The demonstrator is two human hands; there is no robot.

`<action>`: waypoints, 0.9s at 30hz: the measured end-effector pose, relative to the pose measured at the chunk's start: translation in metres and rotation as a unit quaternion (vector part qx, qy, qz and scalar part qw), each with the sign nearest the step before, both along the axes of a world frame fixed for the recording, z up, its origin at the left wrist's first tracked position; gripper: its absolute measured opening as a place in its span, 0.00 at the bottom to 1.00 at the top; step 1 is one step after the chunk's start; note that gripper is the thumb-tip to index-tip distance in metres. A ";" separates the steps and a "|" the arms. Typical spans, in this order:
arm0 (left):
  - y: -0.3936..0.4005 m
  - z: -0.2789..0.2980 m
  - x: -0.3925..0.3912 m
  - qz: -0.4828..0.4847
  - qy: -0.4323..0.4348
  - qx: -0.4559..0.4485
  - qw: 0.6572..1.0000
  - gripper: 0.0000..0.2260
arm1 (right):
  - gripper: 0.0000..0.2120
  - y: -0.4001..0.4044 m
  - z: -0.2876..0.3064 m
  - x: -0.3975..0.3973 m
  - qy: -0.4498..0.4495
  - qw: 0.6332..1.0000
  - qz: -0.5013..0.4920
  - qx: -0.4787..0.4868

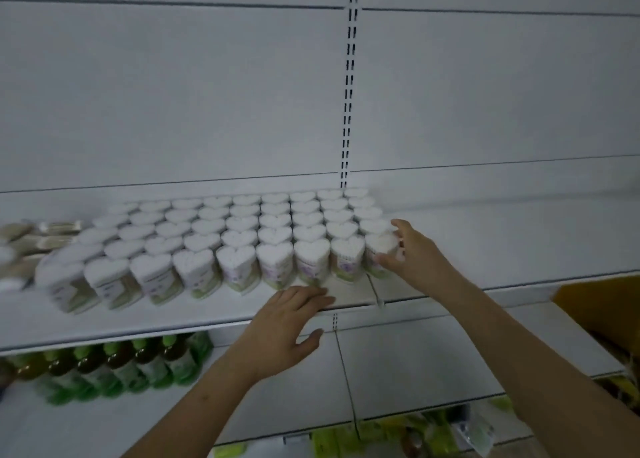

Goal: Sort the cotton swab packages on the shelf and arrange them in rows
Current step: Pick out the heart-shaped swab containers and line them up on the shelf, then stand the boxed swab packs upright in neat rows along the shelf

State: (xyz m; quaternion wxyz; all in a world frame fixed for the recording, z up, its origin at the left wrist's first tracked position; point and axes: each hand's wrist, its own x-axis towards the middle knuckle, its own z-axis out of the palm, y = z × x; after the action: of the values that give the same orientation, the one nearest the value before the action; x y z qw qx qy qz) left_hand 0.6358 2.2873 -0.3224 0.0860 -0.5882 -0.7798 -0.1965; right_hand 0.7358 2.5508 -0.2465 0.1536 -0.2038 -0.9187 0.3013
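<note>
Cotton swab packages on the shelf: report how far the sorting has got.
Done: most heart-shaped packages stand in tidy rows on the shelf. In hand: the right hand grips the front-row end package, apparently setting it in line; the left hand rests flat on the shelf edge. Left: the blurry loose packs at far left look unsorted.

Heart-shaped cotton swab packages point(242, 236): clear tubs, white swab tips on top, pale purple-green labels. Upright on white shelf point(156, 322), packed in tidy rows touching one another, filling block from 9 to 3 o'clock. End package point(381, 250) at 3 o'clock of front row, upright, gripped by right hand point(412, 250).
</note>
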 end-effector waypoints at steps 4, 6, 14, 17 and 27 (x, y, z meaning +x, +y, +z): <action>-0.023 0.020 0.018 0.053 -0.104 0.058 0.991 0.20 | 0.44 -0.009 0.029 -0.009 0.057 0.989 -0.013 0.137; -0.043 0.032 0.027 0.103 -0.131 0.097 0.981 0.18 | 0.36 -0.038 0.059 -0.024 0.167 0.977 0.016 0.130; -0.175 0.061 0.018 0.303 -0.129 0.220 0.918 0.16 | 0.31 -0.236 0.114 -0.127 0.279 0.929 0.243 -0.003; -0.240 0.061 -0.003 0.363 -0.107 0.247 0.892 0.16 | 0.30 -0.321 0.117 -0.163 0.275 0.911 0.306 0.008; -0.428 0.040 -0.090 0.447 -0.118 0.234 0.855 0.19 | 0.30 -0.504 0.110 -0.287 0.201 0.907 0.357 0.091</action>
State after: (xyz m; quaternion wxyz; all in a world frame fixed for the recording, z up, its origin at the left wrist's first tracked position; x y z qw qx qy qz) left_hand 0.5453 1.8593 -0.2827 0.2066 -0.1109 -0.8941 -0.3815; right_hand 0.4492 2.0465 -0.1370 0.2354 0.2182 -0.9030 0.2854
